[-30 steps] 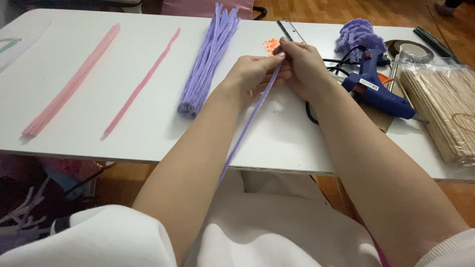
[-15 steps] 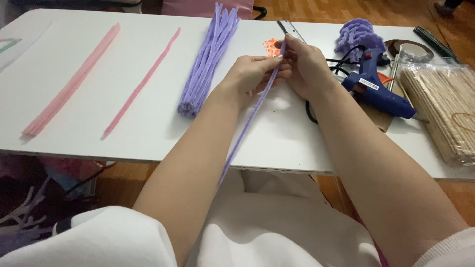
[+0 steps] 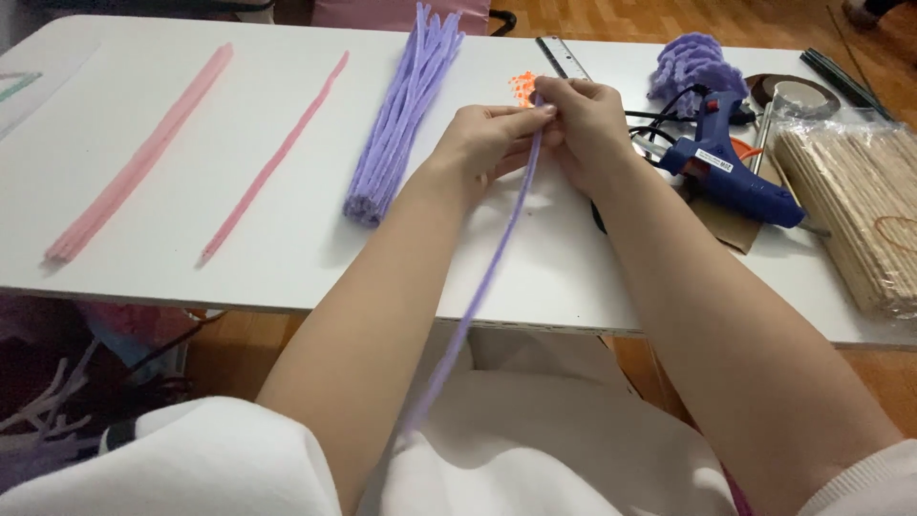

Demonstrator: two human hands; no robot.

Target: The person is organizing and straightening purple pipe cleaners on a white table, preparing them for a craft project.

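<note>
Both hands meet over the middle of the white table [image 3: 239,258]. The left hand [image 3: 487,143] and the right hand [image 3: 587,124] pinch the top end of 1 purple pipe cleaner [image 3: 497,248] between thumbs and fingertips, so both are closed on it. The grasp sits at the far end of the stem; the rest runs down from the fingers toward the person, crosses the near table edge between the 2 forearms and hangs over the lap, where its lower end blurs against white cloth.

Just left of the left hand lies a bundle of purple pipe cleaners [image 3: 396,119], pointing away from the person. Further left lie a single pink pipe cleaner [image 3: 272,162] and a thicker pink bundle [image 3: 138,162], well apart from the hands. Right of the right hand rests a blue glue gun [image 3: 731,172] on brown card, with a pack of wooden sticks [image 3: 860,210] beyond it. A ruler [image 3: 564,57] and small orange bits [image 3: 522,88] lie just behind the hands.
</note>
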